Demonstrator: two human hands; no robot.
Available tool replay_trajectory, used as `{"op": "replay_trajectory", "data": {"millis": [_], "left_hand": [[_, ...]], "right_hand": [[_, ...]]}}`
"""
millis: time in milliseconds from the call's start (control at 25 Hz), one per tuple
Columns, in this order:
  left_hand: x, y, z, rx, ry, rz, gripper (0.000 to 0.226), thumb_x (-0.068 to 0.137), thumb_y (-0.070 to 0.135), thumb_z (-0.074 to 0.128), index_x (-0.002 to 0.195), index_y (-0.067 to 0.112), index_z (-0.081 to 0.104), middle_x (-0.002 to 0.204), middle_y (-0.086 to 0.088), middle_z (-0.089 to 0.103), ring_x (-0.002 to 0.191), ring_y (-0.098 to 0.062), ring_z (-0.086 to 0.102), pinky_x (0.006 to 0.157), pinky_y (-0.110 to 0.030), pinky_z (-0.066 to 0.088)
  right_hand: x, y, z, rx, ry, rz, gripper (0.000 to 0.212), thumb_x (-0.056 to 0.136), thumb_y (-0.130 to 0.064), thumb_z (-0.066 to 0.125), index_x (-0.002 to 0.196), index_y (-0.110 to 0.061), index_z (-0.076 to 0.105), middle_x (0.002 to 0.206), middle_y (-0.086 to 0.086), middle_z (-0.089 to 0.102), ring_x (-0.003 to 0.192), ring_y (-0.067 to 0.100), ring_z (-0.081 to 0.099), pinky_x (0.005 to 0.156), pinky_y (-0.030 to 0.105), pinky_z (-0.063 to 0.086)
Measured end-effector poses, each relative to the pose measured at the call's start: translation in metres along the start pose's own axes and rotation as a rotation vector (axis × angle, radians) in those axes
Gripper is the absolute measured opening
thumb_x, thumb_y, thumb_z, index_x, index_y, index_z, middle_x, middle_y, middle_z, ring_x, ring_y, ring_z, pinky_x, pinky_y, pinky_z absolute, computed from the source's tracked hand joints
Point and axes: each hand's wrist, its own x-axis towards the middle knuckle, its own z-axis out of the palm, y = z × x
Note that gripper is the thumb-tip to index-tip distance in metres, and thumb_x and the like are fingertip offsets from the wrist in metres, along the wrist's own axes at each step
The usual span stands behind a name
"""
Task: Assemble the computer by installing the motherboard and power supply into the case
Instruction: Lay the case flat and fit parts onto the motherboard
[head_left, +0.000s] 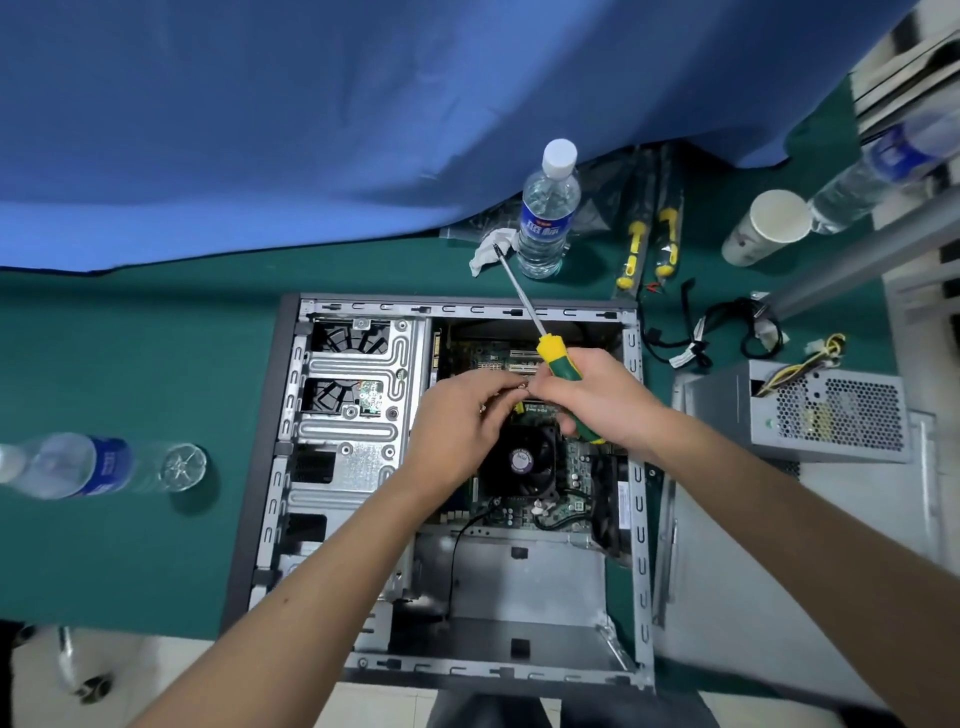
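Observation:
An open grey computer case (291, 467) lies on its side on the green table. The green motherboard (566, 504) sits inside it with a black fan (524, 462) on top. My right hand (597, 395) grips a green and yellow screwdriver (553, 358) by its handle, shaft pointing up and away over the case. My left hand (462, 421) is above the board, its fingertips meeting those of the right hand around something small that I cannot make out. The grey power supply (831, 410) stands outside the case to the right, its wires trailing.
A water bottle (548, 213) stands behind the case beside a white rag (488, 252). Another bottle (98, 467) lies at the left. Two packaged screwdrivers (649, 244), a paper cup (769, 228), black cables (722, 338) and a third bottle (883, 166) are at the right. A grey side panel (753, 571) lies right.

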Motion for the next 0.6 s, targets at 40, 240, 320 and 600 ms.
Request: {"op": "replay_trajectory", "data": {"millis": [40,240,320,600], "left_hand": [[-0.001,-0.002,-0.001,-0.017,-0.006,-0.036,0.018,0.095,0.025,0.065,0.108,0.016,0.074,0.099,0.005,0.074,0.088,-0.013,0.067,0.080,-0.031,0.054],[0.001,-0.016,-0.015,-0.154,0.050,-0.158,0.009,0.095,0.026,0.064,0.098,0.021,0.072,0.079,0.015,0.067,0.074,-0.005,0.062,0.069,-0.027,0.054],[0.004,-0.021,-0.019,-0.238,0.087,-0.212,0.005,0.093,0.022,0.067,0.092,0.021,0.071,0.075,0.012,0.068,0.072,-0.006,0.063,0.066,-0.023,0.053],[0.004,-0.025,-0.022,-0.375,0.117,-0.240,0.009,0.090,0.011,0.071,0.094,0.018,0.074,0.074,0.014,0.069,0.068,0.001,0.061,0.066,-0.016,0.049]], "right_hand": [[-0.002,0.002,-0.002,-0.101,0.042,-0.037,0.018,0.092,-0.039,0.059,0.084,-0.023,0.059,0.059,0.000,0.056,0.049,0.013,0.054,0.051,0.032,0.042],[-0.015,0.004,-0.015,-0.799,0.249,-0.189,0.037,0.093,-0.055,0.054,0.073,-0.023,0.059,0.053,-0.007,0.053,0.050,0.012,0.054,0.046,0.025,0.033],[-0.017,0.006,-0.020,-0.987,0.237,-0.184,0.031,0.094,-0.049,0.054,0.092,-0.020,0.066,0.058,-0.007,0.053,0.057,0.016,0.056,0.051,0.026,0.037],[-0.021,0.007,-0.027,-1.264,0.188,-0.203,0.022,0.093,-0.046,0.054,0.083,-0.027,0.055,0.058,-0.009,0.043,0.060,0.022,0.051,0.053,0.029,0.035]]}}
